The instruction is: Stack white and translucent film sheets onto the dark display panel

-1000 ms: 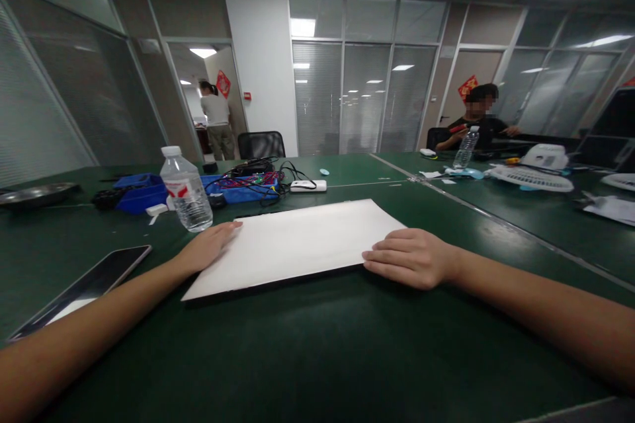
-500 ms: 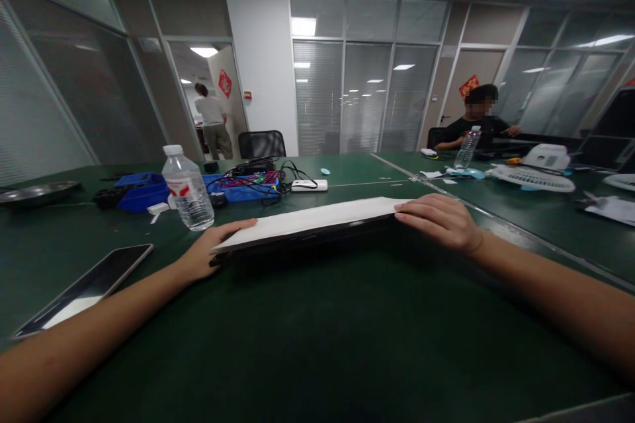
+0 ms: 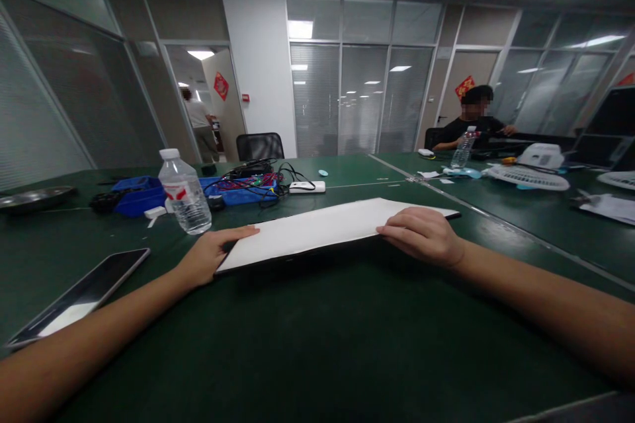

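Note:
A white sheet of paper [image 3: 317, 228] lies on a thin dark board, whose black edge shows underneath. The board is held tilted above the green table [image 3: 317, 344]. My left hand [image 3: 211, 254] grips its left end, with the thumb over the paper and the other fingers mostly hidden below. At the right part of the near edge, my right hand [image 3: 421, 234] is closed with its fingertips on the paper; its grip under the edge is hidden. A smartphone [image 3: 79, 297] lies flat beside my left forearm. Just beyond my left hand stands a water bottle [image 3: 186, 195].
Behind the board are blue trays [image 3: 243, 192] with tangled wires and a white power strip [image 3: 307, 187]. A metal pan [image 3: 37, 197] sits far left. On the right are fan parts [image 3: 528, 175], another bottle [image 3: 464, 149] and a seated person [image 3: 471, 122]. Another person stands in the doorway.
The board has tipped so more of its white top shows. My right hand has shifted slightly left and down along it. The person in the doorway has moved a little left.

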Tool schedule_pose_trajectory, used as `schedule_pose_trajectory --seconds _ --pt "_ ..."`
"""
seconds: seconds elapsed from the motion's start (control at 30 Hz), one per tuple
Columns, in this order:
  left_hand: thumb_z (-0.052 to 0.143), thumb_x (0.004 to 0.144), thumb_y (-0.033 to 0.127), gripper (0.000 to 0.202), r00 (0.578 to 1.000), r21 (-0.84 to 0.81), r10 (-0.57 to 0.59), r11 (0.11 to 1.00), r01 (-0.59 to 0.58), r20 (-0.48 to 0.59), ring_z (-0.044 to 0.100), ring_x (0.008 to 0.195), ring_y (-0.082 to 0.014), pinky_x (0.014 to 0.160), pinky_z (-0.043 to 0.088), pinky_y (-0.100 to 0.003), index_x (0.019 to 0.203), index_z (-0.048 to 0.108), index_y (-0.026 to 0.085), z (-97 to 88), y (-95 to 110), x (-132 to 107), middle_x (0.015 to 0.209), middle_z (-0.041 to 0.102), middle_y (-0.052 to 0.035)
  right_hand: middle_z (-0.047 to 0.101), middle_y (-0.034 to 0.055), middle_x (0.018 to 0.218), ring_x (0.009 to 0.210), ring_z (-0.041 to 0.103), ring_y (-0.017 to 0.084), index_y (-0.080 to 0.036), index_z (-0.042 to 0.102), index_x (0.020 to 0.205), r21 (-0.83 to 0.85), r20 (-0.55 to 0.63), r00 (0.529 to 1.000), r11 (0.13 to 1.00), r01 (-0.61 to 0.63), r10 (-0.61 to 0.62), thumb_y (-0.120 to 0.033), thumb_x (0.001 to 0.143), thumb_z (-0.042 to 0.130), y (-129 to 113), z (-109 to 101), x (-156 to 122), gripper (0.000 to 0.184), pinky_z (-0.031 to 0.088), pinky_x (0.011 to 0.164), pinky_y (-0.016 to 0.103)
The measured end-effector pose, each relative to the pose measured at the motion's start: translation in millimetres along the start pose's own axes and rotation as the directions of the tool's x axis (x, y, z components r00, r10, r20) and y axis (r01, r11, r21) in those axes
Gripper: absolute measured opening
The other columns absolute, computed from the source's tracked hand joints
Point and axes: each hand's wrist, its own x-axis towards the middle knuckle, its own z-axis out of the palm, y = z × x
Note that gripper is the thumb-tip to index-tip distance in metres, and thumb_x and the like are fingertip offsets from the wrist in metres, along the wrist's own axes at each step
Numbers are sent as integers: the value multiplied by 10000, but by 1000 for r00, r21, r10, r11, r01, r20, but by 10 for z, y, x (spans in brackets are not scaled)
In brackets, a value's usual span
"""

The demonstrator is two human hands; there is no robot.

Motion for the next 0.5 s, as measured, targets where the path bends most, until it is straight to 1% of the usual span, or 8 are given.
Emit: schedule_pose_trajectory --seconds 0.07,0.17,0.23,0.33,0.4,0.5 --pt "631 868 753 734 1000 24 -12 1000 13 -7 594 1390 -350 1223 410 -471 1424 681 277 0 24 9 1500 636 -57 731 77 975 817 656 177 -167 662 1231 -19 18 1000 1000 -23 23 -146 949 691 19 -32 45 285 545 703 324" --pt "556 897 770 859 998 40 -52 998 53 -24 565 1420 -341 1221 410 -468 1575 510 245 19 51 28 1571 570 -74 722 71 979 813 653 167 -184 682 1206 -61 12 995 993 -101 102 -158 969 664 120 -116 94 239 529 685 299" --pt "498 918 777 902 993 61 -108 992 111 -39 569 1416 -340 1217 413 -479 1622 425 218 44 56 42 1577 563 -94 710 67 975 810 649 158 -194 695 1193 -101 6 986 981 -163 165 -176 986 647 231 -207 103 213 523 687 286" --pt "443 952 761 881 979 106 -195 974 200 -57 598 1387 -344 1200 429 -498 1622 403 191 81 53 57 1538 601 -127 695 80 990 833 649 157 -180 716 1187 -180 22 963 948 -261 269 -215 1002 639 432 -393 67 203 512 692 278" --pt "439 958 750 880 974 109 -224 968 227 -46 602 1385 -335 1196 434 -496 1625 386 178 96 50 63 1528 606 -146 693 82 996 855 651 163 -177 732 1179 -237 41 943 920 -311 330 -251 1008 638 569 -523 14 209 504 694 283" --pt "432 952 749 898 969 98 -246 964 248 -33 586 1404 -319 1201 427 -487 1630 364 164 100 44 69 1529 601 -165 709 70 1017 878 656 176 -210 760 1158 -372 66 911 858 -356 407 -330 1016 628 747 -679 -81 228 471 658 299"
